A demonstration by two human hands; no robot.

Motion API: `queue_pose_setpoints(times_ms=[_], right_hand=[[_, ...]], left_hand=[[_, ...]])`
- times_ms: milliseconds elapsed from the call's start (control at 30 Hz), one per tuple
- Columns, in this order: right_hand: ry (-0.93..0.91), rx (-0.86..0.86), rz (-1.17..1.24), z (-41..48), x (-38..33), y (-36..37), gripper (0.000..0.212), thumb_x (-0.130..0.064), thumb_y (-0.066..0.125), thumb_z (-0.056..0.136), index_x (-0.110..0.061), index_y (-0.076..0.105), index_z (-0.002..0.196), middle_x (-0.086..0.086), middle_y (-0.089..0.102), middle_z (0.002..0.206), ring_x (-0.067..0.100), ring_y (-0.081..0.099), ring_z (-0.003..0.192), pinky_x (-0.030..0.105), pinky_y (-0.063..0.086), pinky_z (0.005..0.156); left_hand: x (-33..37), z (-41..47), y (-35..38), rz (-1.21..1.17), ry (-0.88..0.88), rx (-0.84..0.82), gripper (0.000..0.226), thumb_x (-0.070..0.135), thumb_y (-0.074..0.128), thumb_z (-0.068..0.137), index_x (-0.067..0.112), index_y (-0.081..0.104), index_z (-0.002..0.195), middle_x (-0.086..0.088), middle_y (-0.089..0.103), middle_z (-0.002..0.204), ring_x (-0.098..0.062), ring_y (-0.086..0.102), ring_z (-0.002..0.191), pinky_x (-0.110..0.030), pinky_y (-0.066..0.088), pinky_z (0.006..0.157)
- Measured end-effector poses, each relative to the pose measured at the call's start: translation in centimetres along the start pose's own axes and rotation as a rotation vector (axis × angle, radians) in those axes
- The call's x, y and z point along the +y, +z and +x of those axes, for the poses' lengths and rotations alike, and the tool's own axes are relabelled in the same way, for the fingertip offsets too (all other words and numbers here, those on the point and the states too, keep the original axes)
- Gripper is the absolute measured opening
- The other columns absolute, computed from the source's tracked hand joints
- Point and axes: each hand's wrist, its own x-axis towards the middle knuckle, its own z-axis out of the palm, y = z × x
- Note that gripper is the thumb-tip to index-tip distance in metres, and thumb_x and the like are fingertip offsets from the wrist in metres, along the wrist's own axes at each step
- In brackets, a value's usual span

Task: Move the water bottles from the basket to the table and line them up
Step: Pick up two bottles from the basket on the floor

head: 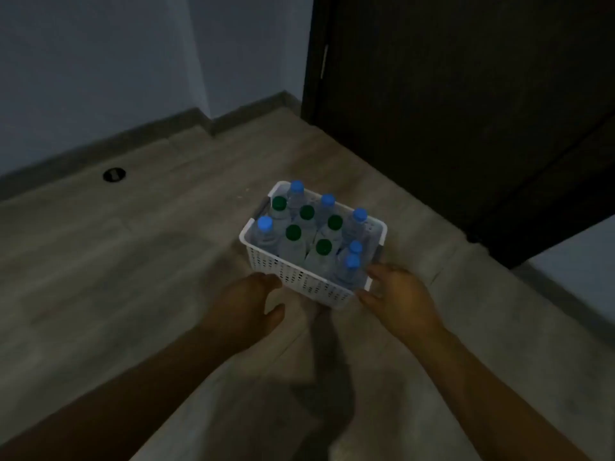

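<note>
My left hand [253, 301] and right hand [399, 294], fingers loosely spread, flank the basket's [299, 277] near corners, seemingly touching it; water bottles [293, 244] stand inside.

White perforated basket [301, 277]; blue and green bottle caps [293, 232].

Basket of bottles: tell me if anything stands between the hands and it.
Nothing visible does. The left hand is by the near left side of the basket, the right hand at its near right corner. The water bottles stand uncovered, caps up. The table is out of view.
</note>
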Motion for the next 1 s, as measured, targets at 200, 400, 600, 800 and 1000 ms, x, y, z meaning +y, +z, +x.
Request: queue_pose_setpoints(times_ms=[200,400,600,800,1000], right_hand=[[0.012,0.157,0.029,2.1,2.7,4.9,0.039,-0.034,0.065,0.087,-0.019,0.059,0.123,0.001,0.063,0.12,0.013,0.059,0.101,0.019,0.041,0.074],[0.012,0.31,0.12,4.1,4.0,7.0,0.048,-0.037,0.065,0.087,-0.017,0.055,0.13,0.002,0.061,0.126,0.013,0.059,0.107,0.02,0.045,0.082],[-0.012,0.366,0.21,5.0,4.6,8.8,0.048,-0.035,0.065,0.088,-0.016,0.054,0.131,0.001,0.061,0.126,0.012,0.057,0.11,0.019,0.043,0.084],[-0.023,0.372,0.226,5.9,4.6,9.4,0.049,-0.031,0.067,0.087,-0.015,0.052,0.13,0.003,0.06,0.126,0.014,0.056,0.111,0.023,0.046,0.088],[-0.012,0.375,0.291,6.7,4.6,10.7,0.048,-0.024,0.068,0.086,-0.011,0.053,0.129,0.005,0.056,0.127,0.016,0.054,0.112,0.025,0.046,0.093]], left_hand=[[-2.6,2.8,4.8,-0.097,0.024,0.118,0.042,0.037,0.065,0.084,0.028,0.055,0.123,0.006,0.06,0.126,-0.007,0.058,0.108,-0.013,0.046,0.084],[-2.1,5.8,6.2,-0.145,0.089,0.243,0.032,0.032,0.064,0.085,0.026,0.058,0.116,0.007,0.063,0.115,-0.003,0.057,0.096,-0.006,0.043,0.071],[-1.7,7.9,6.8,-0.215,0.103,0.289,0.034,0.032,0.062,0.086,0.02,0.058,0.118,0.004,0.062,0.114,-0.009,0.058,0.098,-0.026,0.052,0.081],[-0.8,9.9,6.8,-0.271,0.132,0.311,0.036,0.029,0.062,0.087,0.014,0.057,0.12,-0.003,0.062,0.116,-0.016,0.059,0.102,-0.034,0.051,0.088],[-0.4,11.1,7.6,-0.312,0.156,0.34,0.033,0.029,0.063,0.086,0.015,0.057,0.116,-0.001,0.061,0.112,-0.014,0.059,0.098,-0.035,0.053,0.086]])
